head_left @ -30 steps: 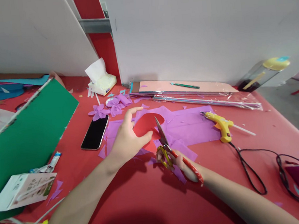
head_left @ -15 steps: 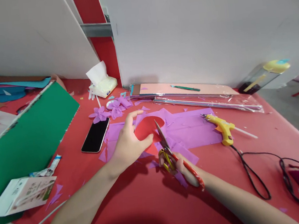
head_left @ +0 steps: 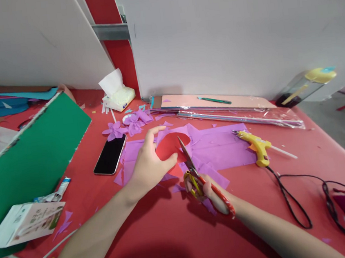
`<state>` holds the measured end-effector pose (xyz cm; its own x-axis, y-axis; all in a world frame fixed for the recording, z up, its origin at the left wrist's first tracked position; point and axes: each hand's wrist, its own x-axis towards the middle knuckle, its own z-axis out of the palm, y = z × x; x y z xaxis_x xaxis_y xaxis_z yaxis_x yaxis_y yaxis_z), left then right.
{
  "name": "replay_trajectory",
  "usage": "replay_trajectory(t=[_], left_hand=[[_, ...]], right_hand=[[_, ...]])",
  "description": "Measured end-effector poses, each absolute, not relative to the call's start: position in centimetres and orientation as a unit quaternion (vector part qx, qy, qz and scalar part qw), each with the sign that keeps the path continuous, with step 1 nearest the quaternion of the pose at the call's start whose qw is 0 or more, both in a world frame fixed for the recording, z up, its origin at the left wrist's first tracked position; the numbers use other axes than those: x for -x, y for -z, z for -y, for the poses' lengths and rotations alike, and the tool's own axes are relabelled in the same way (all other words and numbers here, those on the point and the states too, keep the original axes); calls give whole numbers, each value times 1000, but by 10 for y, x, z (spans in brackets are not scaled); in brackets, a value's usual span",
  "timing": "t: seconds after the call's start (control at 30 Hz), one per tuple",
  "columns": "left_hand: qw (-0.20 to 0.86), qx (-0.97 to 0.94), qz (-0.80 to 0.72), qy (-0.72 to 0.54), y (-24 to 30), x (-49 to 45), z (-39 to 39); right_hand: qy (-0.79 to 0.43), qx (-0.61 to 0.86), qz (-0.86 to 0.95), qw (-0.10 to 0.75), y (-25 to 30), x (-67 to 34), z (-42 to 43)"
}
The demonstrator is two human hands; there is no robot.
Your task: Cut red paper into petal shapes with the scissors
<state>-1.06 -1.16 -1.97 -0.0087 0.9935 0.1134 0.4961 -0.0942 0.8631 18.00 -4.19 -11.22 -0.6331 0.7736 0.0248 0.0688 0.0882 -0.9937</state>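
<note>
My left hand grips a rounded red paper piece, its thumb on the near edge and its index finger stretched out above. The other fingers are hidden behind. Scissors with red and yellow handles are in my right hand, whose fingers are through the loops. Their blades point up and away, looking nearly closed, and lie against the right part of the red piece. Under both hands are purple sheets and scraps. Purple flowers lie beyond my left hand, one overlapping a black-screened phone.
A yellow glue gun lies at the right, its black cable looping toward the near edge. Wrapped sheets with a green pen on top line the back. Tissues stand back left. A green board rises at the left.
</note>
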Motion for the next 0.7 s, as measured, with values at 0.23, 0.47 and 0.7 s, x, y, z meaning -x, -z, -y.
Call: replay_trajectory(t=[0.23,0.47,0.7], left_hand=[[314,-630,-595,-388,19,11,10],[305,-634,-600,-381,17,11,11],[306,-634,-603,-376,15,12,12]], right_hand=[[-598,300,677,307,113,-179,41],[-616,328,654,292,116,-180,42],[-602,321,677,277,106,-181,40]])
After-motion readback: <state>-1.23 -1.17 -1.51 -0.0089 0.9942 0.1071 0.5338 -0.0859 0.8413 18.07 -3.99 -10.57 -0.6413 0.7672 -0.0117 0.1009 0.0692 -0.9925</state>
